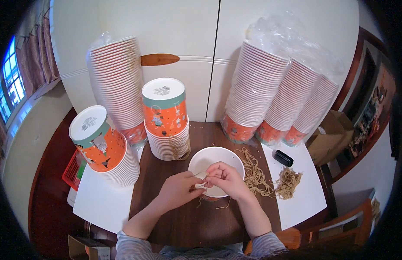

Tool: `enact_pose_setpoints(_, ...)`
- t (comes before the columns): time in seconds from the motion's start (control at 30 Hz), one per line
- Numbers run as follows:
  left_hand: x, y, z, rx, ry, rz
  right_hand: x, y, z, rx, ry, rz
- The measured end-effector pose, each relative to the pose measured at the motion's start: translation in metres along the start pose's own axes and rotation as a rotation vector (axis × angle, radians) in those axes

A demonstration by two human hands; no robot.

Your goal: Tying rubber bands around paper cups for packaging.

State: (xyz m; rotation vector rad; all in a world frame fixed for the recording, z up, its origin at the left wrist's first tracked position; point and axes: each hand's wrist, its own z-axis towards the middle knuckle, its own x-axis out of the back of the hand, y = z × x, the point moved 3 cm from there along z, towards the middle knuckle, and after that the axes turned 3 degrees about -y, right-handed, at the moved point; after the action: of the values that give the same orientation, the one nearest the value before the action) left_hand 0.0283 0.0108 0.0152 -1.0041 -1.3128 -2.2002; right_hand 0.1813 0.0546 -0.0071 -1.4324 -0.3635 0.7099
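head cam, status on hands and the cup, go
Left hand and right hand both pinching tan string over white paper cup. Loose string pile beside cup. Nothing blocking.

From my remote seat: the bowl sits mid-table, both hands meeting over its near rim. Behind it, cup stacks line the wall; right of it lie string bundles; left, another stack.

White bowl, orange-and-teal patterned cups, tan string
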Motion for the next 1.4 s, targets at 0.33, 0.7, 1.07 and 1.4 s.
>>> enact_pose_setpoints(0.33,0.016,-0.023,0.001,0.063,0.093,-0.65,0.01,-0.013,-0.005,-0.002,0.037,-0.114)
enact_pose_setpoints(0.7,0.008,-0.024,0.004,0.206,0.069,-0.867,-0.001,-0.021,-0.01,0.023,0.007,-0.256)
enact_pose_setpoints(1.07,0.0,-0.011,0.005,-0.034,-0.09,-0.383,-0.009,-0.016,-0.008,0.169,0.032,-0.312)
enact_pose_setpoints(1.4,0.0,-0.007,0.005,-0.121,0.078,-0.206,-0.014,-0.022,-0.007,0.316,0.047,-0.641)
